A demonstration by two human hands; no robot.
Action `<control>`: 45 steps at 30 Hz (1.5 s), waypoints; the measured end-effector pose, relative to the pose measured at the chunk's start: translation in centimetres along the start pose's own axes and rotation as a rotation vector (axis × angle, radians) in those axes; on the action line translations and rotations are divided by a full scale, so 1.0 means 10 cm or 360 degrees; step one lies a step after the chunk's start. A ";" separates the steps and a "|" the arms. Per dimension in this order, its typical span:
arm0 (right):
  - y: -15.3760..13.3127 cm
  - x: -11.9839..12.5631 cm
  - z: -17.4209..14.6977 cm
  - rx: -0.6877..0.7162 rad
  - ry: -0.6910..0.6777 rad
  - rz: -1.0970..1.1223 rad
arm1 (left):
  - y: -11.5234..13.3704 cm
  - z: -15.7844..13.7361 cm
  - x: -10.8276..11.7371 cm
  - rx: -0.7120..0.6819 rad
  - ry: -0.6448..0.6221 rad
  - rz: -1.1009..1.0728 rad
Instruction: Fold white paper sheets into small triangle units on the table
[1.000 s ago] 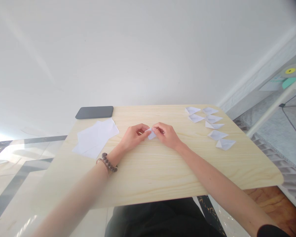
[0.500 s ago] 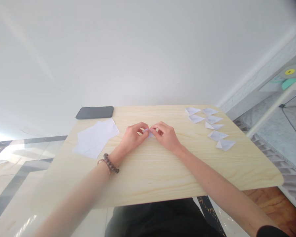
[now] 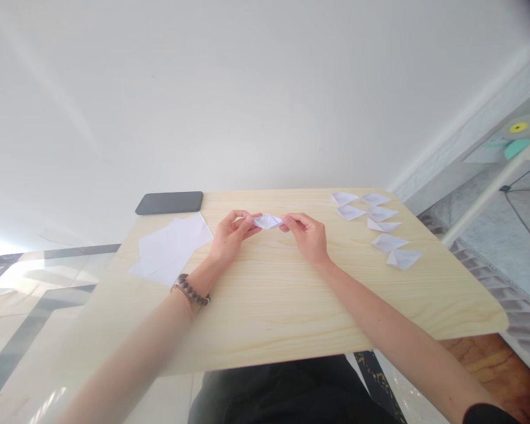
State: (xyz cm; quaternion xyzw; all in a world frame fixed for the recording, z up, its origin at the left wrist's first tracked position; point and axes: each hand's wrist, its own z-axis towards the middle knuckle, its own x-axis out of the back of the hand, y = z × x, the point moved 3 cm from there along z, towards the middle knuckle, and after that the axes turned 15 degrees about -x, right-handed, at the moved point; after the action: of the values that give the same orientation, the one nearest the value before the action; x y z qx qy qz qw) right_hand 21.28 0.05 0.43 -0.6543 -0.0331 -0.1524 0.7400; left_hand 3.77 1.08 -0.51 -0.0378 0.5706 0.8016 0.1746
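Observation:
A small white folded paper boat (image 3: pixel 268 221) is stretched between my two hands above the middle of the table. My left hand (image 3: pixel 234 234) pinches its left tip between thumb and fingers; dark beads circle that wrist. At its right tip, my right hand (image 3: pixel 308 234) is closed in a pinch. Several similar folded paper boats (image 3: pixel 389 242) lie in loose rows on the right side of the table. Left of my left hand rests a stack of flat white paper sheets (image 3: pixel 172 247), slightly fanned.
A dark phone (image 3: pixel 169 202) lies at the table's back left corner. The pale wooden table (image 3: pixel 274 318) stands against a white wall (image 3: pixel 256 106). To the right are a white pole (image 3: pixel 481 197) and a cable on the floor beyond the table edge.
My hands have moved apart and slightly away from me. The folded paper, mostly hidden by my fingers before, now shows between them, held by its two tips.

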 end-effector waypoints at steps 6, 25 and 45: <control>-0.01 0.01 -0.01 0.0135 0.0091 0.0041 | 0.03 -0.01 -0.03 -0.0163 -0.0109 0.0065; 0.01 -0.03 -0.02 0.0306 -0.0192 -0.0056 | 0.08 -0.03 0.01 -0.0743 -0.0564 0.1304; -0.04 0.00 -0.03 0.0561 -0.0503 -0.0522 | 0.17 -0.06 -0.04 -0.0769 -0.0622 0.1400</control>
State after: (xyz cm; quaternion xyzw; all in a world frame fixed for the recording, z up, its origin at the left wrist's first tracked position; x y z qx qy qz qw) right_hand 21.13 -0.25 0.80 -0.5171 -0.2793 -0.1581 0.7935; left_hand 3.50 -0.06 0.92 0.3155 0.2889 0.8995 -0.0884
